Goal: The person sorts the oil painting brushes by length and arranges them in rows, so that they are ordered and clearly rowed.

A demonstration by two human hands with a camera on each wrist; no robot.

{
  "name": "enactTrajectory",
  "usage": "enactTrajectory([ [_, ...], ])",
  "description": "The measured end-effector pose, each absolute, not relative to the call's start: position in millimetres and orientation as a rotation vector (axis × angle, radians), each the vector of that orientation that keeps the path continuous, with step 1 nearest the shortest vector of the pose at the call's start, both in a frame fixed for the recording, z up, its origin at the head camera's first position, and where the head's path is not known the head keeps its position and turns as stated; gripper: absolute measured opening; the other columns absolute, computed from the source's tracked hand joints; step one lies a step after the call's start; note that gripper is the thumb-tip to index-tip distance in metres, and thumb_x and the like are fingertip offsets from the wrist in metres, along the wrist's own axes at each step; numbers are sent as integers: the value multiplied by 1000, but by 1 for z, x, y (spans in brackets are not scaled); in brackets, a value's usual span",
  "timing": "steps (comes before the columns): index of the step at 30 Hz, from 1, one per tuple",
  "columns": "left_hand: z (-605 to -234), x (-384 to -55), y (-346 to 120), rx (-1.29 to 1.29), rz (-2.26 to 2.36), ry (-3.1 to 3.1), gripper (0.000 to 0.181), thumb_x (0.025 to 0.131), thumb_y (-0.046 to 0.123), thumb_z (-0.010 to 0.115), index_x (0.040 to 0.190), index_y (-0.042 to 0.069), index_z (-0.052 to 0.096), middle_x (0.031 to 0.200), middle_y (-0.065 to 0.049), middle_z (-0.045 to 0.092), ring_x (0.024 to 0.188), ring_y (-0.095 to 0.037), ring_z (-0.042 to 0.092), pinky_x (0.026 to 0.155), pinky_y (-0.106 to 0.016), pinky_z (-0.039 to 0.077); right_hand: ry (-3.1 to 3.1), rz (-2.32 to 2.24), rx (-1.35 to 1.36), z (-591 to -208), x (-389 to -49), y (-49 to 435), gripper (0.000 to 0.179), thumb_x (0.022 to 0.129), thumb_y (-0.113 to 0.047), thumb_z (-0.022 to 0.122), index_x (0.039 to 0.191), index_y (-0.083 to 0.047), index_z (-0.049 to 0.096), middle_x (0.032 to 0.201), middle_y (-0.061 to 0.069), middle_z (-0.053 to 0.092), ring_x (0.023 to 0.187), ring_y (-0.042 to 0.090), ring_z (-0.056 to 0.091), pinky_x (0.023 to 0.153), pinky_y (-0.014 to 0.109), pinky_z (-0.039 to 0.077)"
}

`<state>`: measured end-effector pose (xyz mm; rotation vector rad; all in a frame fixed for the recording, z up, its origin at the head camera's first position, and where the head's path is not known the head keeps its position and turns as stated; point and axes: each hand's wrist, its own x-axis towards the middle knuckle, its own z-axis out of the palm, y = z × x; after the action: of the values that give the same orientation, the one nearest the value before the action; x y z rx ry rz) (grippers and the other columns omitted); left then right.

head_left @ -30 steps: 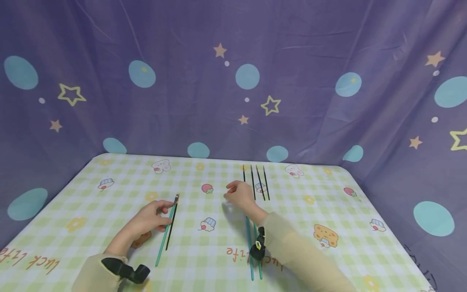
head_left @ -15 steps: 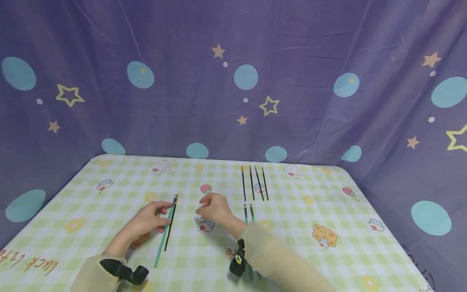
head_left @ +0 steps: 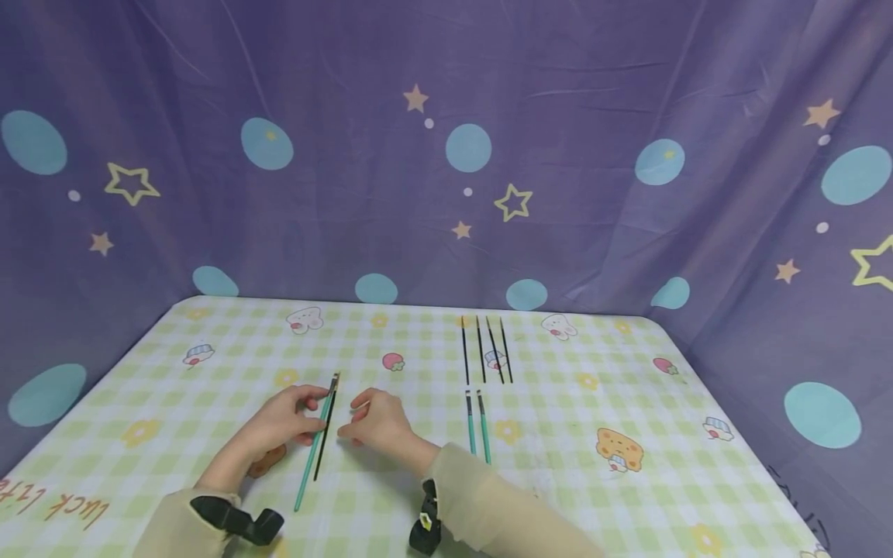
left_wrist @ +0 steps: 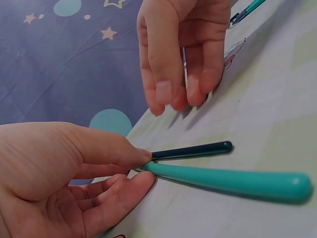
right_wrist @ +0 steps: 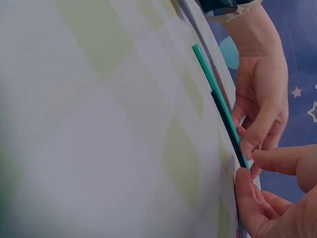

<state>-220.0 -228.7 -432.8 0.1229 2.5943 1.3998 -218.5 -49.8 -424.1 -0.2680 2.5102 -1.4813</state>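
Observation:
A teal-handled paintbrush lies at an angle on the left part of the table, its bristle end pointing away. Close alongside it is a slimmer black brush. My left hand pinches the teal paintbrush between thumb and fingers; in the left wrist view the thumb tip also meets the black handle. Just to the right, my right hand hovers with fingers loosely bent and nothing between them. Its fingertips are close to the two brushes, seen above them in the left wrist view.
Two teal paintbrushes lie side by side right of centre, their lower ends behind the right sleeve. Beyond them several thin black brushes form a row. A checked cloth covers the table; a purple curtain hangs behind.
My right hand has moved left and nearer from the black row to beside the left pair of brushes, uncovering the teal pair's upper ends. My left hand has kept its place and grip.

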Motion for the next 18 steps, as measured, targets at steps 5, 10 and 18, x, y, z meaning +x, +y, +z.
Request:
enactTrajectory([
  [5,-433,-221,-229,142,1388,2603,57,79,6,64,129,-6,42,97,-15,44,56,-18,57,52,-30,53,2509,-1512,-246,-429,-216,-61,31,67,-9,78,92,-8,60,65,-5,56,44,9,56,45,19,45],
  [10,-433,-221,-229,132,1378,2602,55,79,4,62,130,-6,42,97,-14,43,57,-18,57,52,-30,52,2562,-1461,-222,-431,-213,-71,35,65,-12,80,93,-10,59,63,-7,54,41,8,53,43,18,43],
  [18,-431,-220,-228,125,1381,2610,55,78,4,62,130,-4,43,98,-14,44,58,-18,57,52,-30,52,2720,-1244,-185,-427,-209,-81,41,61,-22,83,91,-13,57,62,-9,51,46,6,47,45,19,39],
])
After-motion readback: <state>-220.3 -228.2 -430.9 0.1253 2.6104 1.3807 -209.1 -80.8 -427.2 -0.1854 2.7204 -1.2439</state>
